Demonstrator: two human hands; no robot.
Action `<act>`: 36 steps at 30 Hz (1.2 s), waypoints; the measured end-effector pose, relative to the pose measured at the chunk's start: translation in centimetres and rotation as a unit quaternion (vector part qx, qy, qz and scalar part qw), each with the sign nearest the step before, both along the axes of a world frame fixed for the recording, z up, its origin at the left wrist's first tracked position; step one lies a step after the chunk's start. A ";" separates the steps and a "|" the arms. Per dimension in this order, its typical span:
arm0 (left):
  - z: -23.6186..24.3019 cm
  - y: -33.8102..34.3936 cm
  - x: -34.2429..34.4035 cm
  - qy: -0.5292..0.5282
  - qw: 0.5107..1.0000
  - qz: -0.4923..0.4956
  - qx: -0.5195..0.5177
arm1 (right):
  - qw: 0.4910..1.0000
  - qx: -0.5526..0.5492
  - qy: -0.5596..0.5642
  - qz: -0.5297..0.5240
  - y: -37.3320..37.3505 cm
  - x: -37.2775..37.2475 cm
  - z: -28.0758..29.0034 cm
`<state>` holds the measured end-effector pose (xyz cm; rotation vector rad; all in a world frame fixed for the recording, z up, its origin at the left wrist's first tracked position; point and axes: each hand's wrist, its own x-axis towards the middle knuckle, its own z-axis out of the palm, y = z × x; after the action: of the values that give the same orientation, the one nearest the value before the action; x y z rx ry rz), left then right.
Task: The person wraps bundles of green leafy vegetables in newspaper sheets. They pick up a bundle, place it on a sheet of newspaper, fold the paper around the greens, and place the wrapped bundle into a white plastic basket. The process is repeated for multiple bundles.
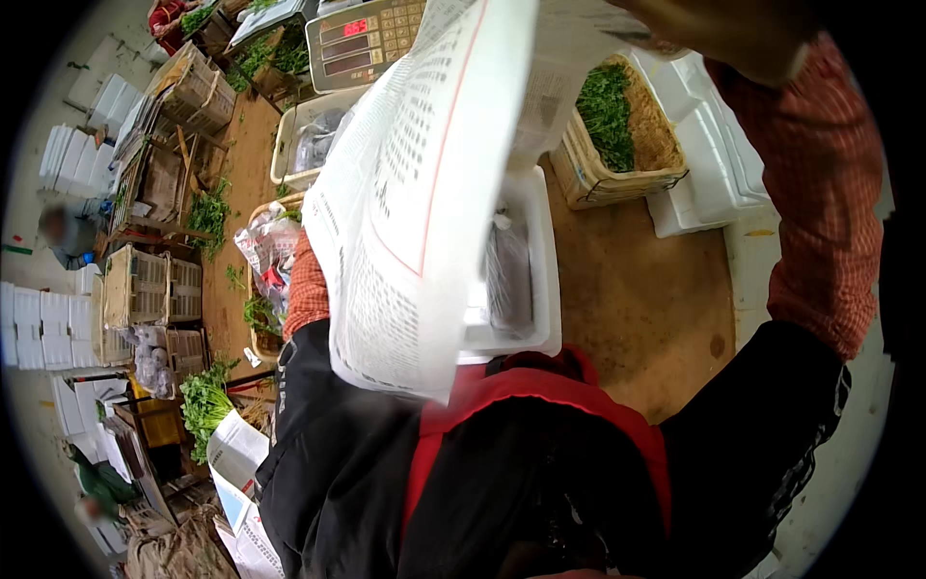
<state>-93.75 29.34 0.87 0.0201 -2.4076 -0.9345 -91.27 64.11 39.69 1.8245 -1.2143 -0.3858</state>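
Observation:
A large printed newspaper sheet (405,203) is held up in front of me, its lower edge hanging near my chest. My right hand (738,34), high at the upper right and brownish, is closed at the sheet's upper right part; its fingers are partly cut off by the picture's edge. My left forearm in a checked red sleeve (307,285) runs behind the sheet, which hides the left hand. Below the newspaper stands a white foam box (546,280) with a greyish plastic-wrapped bundle (508,275) in it.
Beyond the box stands a crate of green leafy herbs (603,188) beside white foam boxes (709,145). A digital scale (362,43) and a pale bin (286,145) are at the back. Leafy greens (204,398) and folded newspapers (238,454) lie at my left. Other people are farther left.

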 end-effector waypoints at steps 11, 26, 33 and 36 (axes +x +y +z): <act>-8.0 -2.3 1.1 -0.142 0.824 -0.128 0.534 | 0.927 -0.002 -0.370 -0.060 -7.0 7.5 -12.7; -7.2 -17.4 -4.8 -0.186 0.885 0.031 0.426 | 0.688 -0.008 -0.703 -0.178 -12.6 12.3 -48.4; -7.0 -7.9 4.1 0.176 0.975 0.138 -0.015 | 0.567 0.009 -0.744 -0.353 -17.7 9.5 -63.6; -10.4 -6.6 9.2 0.113 0.979 0.163 -0.038 | 0.437 -0.114 -0.854 -0.258 -18.5 9.0 -59.3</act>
<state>-84.53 22.76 -9.51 0.2573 -2.1439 -0.6548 -82.27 45.63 -19.60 0.9896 -2.8491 1.7876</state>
